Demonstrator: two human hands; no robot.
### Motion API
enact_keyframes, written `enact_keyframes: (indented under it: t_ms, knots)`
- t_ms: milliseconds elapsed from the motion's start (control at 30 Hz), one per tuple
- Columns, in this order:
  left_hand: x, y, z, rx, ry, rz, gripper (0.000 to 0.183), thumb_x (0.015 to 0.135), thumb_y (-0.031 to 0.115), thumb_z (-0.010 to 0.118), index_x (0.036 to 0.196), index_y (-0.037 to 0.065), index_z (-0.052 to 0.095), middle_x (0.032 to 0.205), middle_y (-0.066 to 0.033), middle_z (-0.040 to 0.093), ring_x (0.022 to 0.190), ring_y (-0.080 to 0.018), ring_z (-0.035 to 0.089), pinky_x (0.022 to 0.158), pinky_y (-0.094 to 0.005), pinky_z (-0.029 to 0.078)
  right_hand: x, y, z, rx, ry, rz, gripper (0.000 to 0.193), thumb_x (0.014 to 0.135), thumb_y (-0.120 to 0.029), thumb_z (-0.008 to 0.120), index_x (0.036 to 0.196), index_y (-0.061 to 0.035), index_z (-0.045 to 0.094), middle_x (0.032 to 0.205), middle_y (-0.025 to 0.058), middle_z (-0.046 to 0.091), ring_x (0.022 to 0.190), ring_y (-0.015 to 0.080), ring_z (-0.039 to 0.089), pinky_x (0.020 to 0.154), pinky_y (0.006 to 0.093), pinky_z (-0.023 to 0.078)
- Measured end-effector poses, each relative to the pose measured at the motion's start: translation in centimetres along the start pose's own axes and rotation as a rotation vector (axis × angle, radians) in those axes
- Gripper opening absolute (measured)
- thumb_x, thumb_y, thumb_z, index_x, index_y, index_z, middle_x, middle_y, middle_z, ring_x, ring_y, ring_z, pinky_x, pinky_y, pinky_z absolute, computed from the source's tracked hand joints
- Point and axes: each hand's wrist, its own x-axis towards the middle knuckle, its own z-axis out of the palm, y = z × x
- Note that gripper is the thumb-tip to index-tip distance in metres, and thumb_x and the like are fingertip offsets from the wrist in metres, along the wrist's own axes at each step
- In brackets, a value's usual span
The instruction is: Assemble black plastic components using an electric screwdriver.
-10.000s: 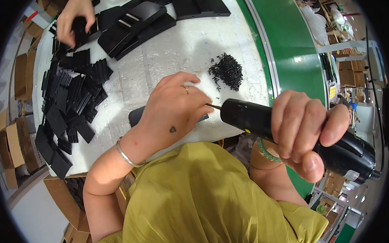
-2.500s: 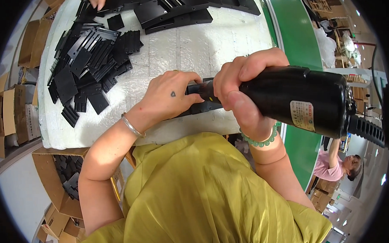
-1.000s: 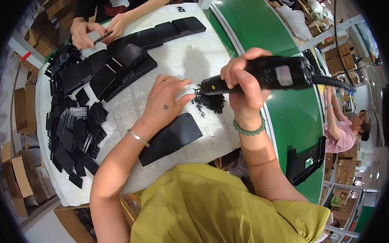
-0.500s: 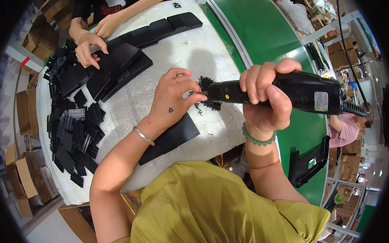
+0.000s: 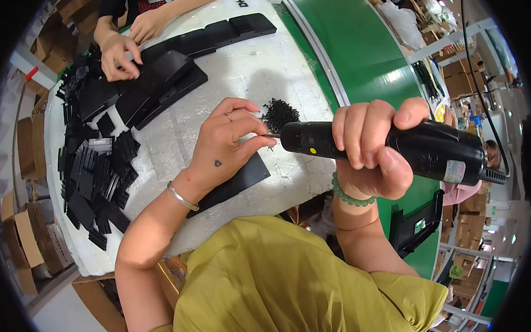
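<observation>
My right hand (image 5: 373, 147) grips a black electric screwdriver (image 5: 434, 151), held level over the table with its bit pointing left. My left hand (image 5: 232, 141) is closed in a pinch at the bit's tip; whatever small piece sits between thumb and fingers is too small to make out. Just beyond the fingertips lies a pile of small black screws (image 5: 280, 114) on the white foam tabletop (image 5: 239, 79). Under my left wrist rests a flat black panel (image 5: 243, 183), partly hidden by the hand and forearm.
Black housings (image 5: 163, 84) and a heap of black strips (image 5: 96, 178) cover the left side. Across the table a co-worker's hand (image 5: 120, 57) rests by the housings. A green conveyor (image 5: 390, 62) runs along the right, carrying a black frame (image 5: 416, 225). The screwdriver's cable (image 5: 507, 157) trails at right.
Both my hands and the screwdriver have shifted slightly down, the left hand also a little leftward. The screw pile now shows more fully. The co-worker's hand has moved slightly.
</observation>
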Motion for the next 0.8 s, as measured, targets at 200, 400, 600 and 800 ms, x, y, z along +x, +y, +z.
enact_keyframes:
  t_ms: [200, 400, 600, 800]
  knots:
    - [-1.4, 0.8, -1.3, 0.018, -0.04, 0.039, 0.011, 0.067, 0.01, 0.073, 0.071, 0.005, 0.064, 0.069, -0.0029, 0.062, 0.091, -0.0237, 0.059, 0.073, -0.0311, 0.049, -0.5, 0.2, 1.6, 0.021, -0.176, 0.02, 0.034, 0.076, -0.004, 0.062, 0.101, -0.0094, 0.039, 0.063, 0.0028, 0.047, 0.049, 0.0135, 0.044, 0.051, 0.0281, 0.041]
    - [-3.8, 1.3, -4.4, 0.199, -0.077, -0.215, 0.074, 0.068, 0.019, 0.075, 0.133, 0.012, 0.04, 0.127, -0.0193, 0.046, 0.113, -0.0344, 0.046, 0.097, -0.0384, 0.035, -1.9, 2.0, 2.9, -0.004, -0.181, 0.086, 0.033, 0.076, 0.001, 0.058, 0.103, -0.0073, 0.04, 0.065, 0.0046, 0.049, 0.053, 0.0149, 0.046, 0.053, 0.0298, 0.041]
    - [-7.3, 1.8, -6.9, 0.193, -0.238, -0.622, 0.059, 0.078, 0.04, 0.066, 0.122, 0.006, 0.048, 0.101, -0.0187, 0.057, 0.094, -0.0335, 0.055, 0.081, -0.0383, 0.045, -3.7, 2.9, 5.2, -0.007, -0.249, 0.231, 0.036, 0.076, -0.009, 0.059, 0.106, -0.0134, 0.041, 0.059, -0.0022, 0.047, 0.047, 0.0115, 0.047, 0.047, 0.0258, 0.039]
    - [-8.3, 1.5, -5.4, 0.282, -0.369, -0.628, 0.045, 0.073, 0.038, 0.07, 0.101, 0.005, 0.056, 0.081, -0.013, 0.06, 0.08, -0.0324, 0.057, 0.07, -0.0376, 0.044, -4.4, 3.1, 5.6, 0.091, -0.212, 0.304, 0.032, 0.074, 0.005, 0.059, 0.101, -0.0043, 0.044, 0.066, 0.0065, 0.052, 0.055, 0.0165, 0.051, 0.055, 0.0314, 0.044]
